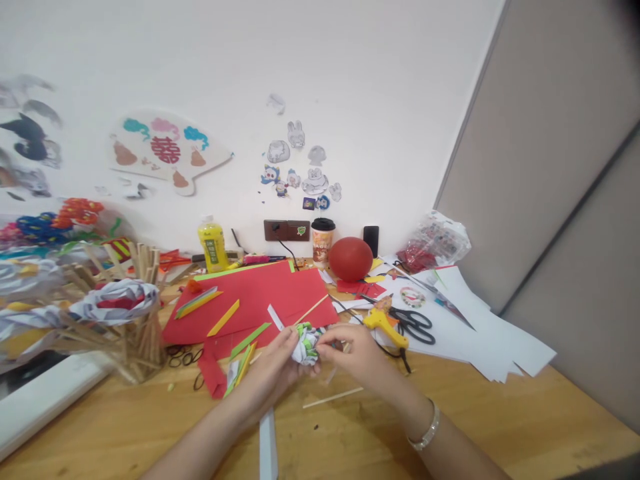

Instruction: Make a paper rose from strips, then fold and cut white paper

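Note:
A small crumpled paper flower [305,348], white with green folds, is held up over the front middle of the table. Cupped around its left side, my left hand [274,363] grips it, with the thumb near the top. My right hand [353,353] pinches the flower's right edge between thumb and fingertips. Just behind lie sheets of red paper [250,283] with a green strip [250,340] and a yellow strip [223,318] on them. To the right of my right hand rests a yellow glue gun [384,325], beside black-handled scissors [413,323].
On the left stands a bundle of wooden sticks [143,340] with paper flowers [117,301]. Along the wall are a yellow bottle [213,245], a lidded cup [323,241] and a red balloon [351,260]. White paper sheets [493,333] cover the right side. A thin stick [333,398] lies in front.

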`<state>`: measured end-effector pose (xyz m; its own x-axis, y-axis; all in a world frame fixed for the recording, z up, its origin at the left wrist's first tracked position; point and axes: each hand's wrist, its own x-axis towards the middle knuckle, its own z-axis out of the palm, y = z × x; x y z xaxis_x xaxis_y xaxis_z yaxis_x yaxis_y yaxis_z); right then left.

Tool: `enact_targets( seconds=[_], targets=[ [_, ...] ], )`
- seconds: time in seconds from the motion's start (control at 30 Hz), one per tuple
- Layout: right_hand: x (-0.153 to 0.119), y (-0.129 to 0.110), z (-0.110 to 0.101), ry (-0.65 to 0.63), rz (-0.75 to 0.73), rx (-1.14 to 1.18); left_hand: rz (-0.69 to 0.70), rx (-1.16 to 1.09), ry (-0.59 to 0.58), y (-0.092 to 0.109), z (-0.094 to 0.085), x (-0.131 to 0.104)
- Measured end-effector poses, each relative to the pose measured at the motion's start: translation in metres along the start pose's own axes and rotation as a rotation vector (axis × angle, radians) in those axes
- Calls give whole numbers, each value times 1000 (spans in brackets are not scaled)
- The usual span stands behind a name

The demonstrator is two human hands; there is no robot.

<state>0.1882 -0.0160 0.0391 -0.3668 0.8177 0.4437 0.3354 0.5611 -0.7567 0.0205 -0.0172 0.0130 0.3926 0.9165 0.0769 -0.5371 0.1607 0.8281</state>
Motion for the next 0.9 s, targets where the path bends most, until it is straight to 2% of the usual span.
enact_targets(
  seconds=[0.4,0.9],
  targets=[
    [0,0,-3,-38,3,11,-24,8,-68,0,-2,0],
    [0,1,-1,-38,-13,-131,-43,18,-45,-1,-1,-1]
  ],
)
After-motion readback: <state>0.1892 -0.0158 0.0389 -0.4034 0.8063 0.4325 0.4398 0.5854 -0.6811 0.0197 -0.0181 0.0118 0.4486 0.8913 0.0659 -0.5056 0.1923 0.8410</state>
